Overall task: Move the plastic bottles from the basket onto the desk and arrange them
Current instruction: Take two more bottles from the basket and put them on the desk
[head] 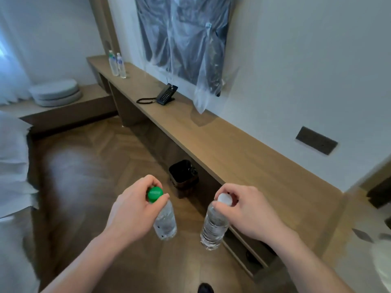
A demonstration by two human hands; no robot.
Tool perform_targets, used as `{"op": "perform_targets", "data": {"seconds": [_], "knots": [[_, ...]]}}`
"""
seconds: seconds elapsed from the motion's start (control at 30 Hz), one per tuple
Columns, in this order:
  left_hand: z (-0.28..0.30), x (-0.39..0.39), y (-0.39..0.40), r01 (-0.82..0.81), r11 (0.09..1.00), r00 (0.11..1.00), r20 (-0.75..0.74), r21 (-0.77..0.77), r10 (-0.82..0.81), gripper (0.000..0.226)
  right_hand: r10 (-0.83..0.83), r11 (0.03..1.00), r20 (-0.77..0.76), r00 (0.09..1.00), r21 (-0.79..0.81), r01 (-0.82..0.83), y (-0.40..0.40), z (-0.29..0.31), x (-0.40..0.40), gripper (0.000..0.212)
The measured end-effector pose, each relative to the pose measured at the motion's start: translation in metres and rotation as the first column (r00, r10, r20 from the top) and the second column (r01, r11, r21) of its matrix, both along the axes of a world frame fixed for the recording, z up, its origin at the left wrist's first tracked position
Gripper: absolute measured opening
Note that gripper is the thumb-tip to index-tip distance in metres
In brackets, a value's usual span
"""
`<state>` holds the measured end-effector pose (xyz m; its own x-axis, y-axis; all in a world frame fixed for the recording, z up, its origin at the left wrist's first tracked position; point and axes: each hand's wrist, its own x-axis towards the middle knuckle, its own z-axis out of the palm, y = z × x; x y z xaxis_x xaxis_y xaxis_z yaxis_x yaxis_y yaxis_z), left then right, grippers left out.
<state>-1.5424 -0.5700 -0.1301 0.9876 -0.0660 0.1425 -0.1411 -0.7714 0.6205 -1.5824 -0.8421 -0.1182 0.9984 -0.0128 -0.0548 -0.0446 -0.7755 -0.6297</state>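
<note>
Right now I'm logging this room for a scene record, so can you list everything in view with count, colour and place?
carried bottles: two, clear, one green-capped, one white-capped, hanging over the floor
standing bottles: two, clear, far end of the desk
desk: one, light wood, along the wall
telephone: one, black, mid-desk
plastic-covered panel: one, dark, on the wall
waste bin: one, black, under the desk
cushions: two, grey, stacked on a low bench
wall plate: one, dark, above the desk
left hand: pinches the green cap
right hand: pinches the white cap
</note>
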Motion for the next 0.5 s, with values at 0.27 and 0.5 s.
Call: {"op": "perform_targets", "data": {"seconds": [0.27, 0.5], "knots": [[0.012, 0.108, 0.023, -0.191, 0.979, 0.981, 0.032, -0.064, 0.194, 0.023, 0.207, 0.977, 0.021, 0.978, -0.048, -0.206, 0.019, 0.017, 0.164, 0.019], [0.019, 0.201, 0.073, -0.292, 0.953, 0.954, 0.042, -0.084, 0.296, 0.021, 0.308, 0.951, 0.046, 0.950, -0.048, -0.306, 0.076, 0.024, 0.293, 0.021]]}}
